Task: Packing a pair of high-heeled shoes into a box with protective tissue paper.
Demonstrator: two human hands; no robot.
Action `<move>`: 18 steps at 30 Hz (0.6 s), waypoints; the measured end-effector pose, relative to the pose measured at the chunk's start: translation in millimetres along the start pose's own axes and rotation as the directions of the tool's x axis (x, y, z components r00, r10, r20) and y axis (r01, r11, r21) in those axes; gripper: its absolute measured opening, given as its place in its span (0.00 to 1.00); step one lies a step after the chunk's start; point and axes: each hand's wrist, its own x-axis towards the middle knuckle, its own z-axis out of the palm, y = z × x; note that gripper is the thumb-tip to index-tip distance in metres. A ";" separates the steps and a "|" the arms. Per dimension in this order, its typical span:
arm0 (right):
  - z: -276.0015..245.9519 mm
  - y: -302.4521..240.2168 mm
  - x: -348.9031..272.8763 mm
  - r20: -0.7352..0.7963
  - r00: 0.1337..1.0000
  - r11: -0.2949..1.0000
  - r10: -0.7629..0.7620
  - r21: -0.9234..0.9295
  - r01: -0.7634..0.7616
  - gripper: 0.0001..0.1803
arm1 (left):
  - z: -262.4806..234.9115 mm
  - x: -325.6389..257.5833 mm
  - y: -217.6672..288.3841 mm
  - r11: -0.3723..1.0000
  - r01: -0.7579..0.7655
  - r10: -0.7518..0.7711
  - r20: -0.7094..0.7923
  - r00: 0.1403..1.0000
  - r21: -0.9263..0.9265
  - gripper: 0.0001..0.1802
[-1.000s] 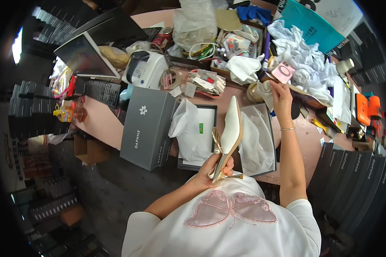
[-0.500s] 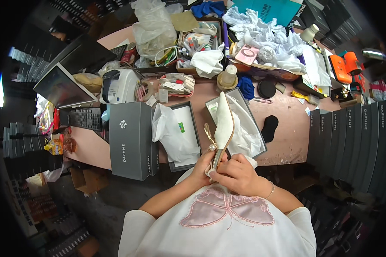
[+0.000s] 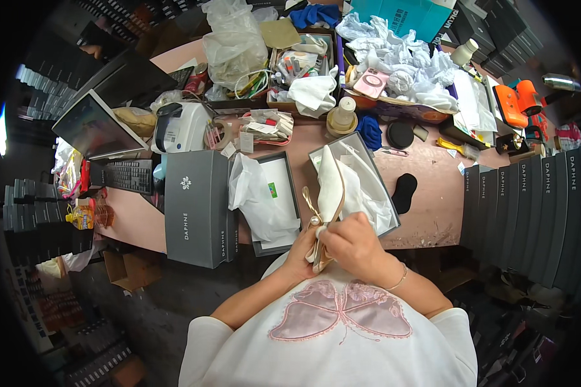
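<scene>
Toe pointing away from me, a white pointed shoe (image 3: 331, 187) with a beige strap loop and a pearl is held upright over the front edge of the table. My left hand (image 3: 299, 257) is closed around its heel end. My right hand (image 3: 355, 242) is closed against the side of the shoe, just beside the pearl; a small whitish bit shows at its fingertips, too small to name. Behind the shoe lies an open grey shoebox (image 3: 394, 218) with white tissue paper (image 3: 366, 184) in it. Left of it, another open grey box part (image 3: 292, 187) holds tissue paper.
A large grey shoebox (image 3: 193, 213) stands at left, beside a keyboard (image 3: 129, 177) and monitor (image 3: 100, 126). Stacked shoeboxes (image 3: 529, 213) line the right. A black insole-shaped pad (image 3: 404, 193), a bottle (image 3: 345, 113) and a carton of crumpled paper (image 3: 400, 106) lie farther back.
My right hand has moved up along the shoe from the heel end towards the pearl, its fingers now more tightly curled. The shoe has shifted slightly left and nearer.
</scene>
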 end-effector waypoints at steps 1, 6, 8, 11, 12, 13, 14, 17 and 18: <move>-2.4 -4.2 -3.6 0.073 0.995 0.995 -0.060 0.082 0.054 0.15 | -17.3 0.6 -0.6 1.000 0.003 -0.005 0.091 0.996 0.019 0.14; -3.7 -4.7 -2.3 0.057 0.996 0.993 -0.063 0.100 0.057 0.12 | 11.0 4.2 2.7 0.993 0.071 -0.090 -0.224 0.970 -0.090 0.16; 0.7 -0.6 -0.5 0.009 1.000 0.998 -0.021 0.053 0.021 0.11 | 6.8 3.4 4.4 1.000 -0.007 0.008 -0.024 1.000 0.028 0.16; -1.8 -10.4 -7.9 0.031 0.995 0.987 -0.091 0.139 0.086 0.11 | -23.6 10.7 5.1 0.998 -0.058 0.041 0.378 0.925 0.033 0.14; -1.8 -10.9 -8.7 0.018 0.995 0.983 -0.101 0.153 0.097 0.11 | -20.0 10.4 1.9 1.000 -0.028 0.026 0.174 0.984 0.011 0.14; -4.1 -5.4 -0.5 0.017 0.998 0.995 -0.054 0.085 0.052 0.10 | 7.5 2.6 5.9 1.000 -0.003 0.002 -0.040 0.999 -0.022 0.14; -3.1 -4.1 -0.8 0.020 0.998 0.995 -0.053 0.089 0.051 0.10 | 24.4 -0.5 9.3 0.998 0.017 -0.030 -0.244 0.969 -0.053 0.14; -4.7 -13.4 -1.0 0.048 0.996 0.984 -0.070 0.167 0.061 0.10 | -23.5 12.3 0.7 0.995 -0.083 0.075 0.128 0.989 0.059 0.12; -5.0 -13.5 -0.4 0.048 0.996 0.986 -0.074 0.150 0.066 0.10 | -39.1 13.3 -1.2 0.981 -0.159 0.114 0.332 0.936 0.113 0.13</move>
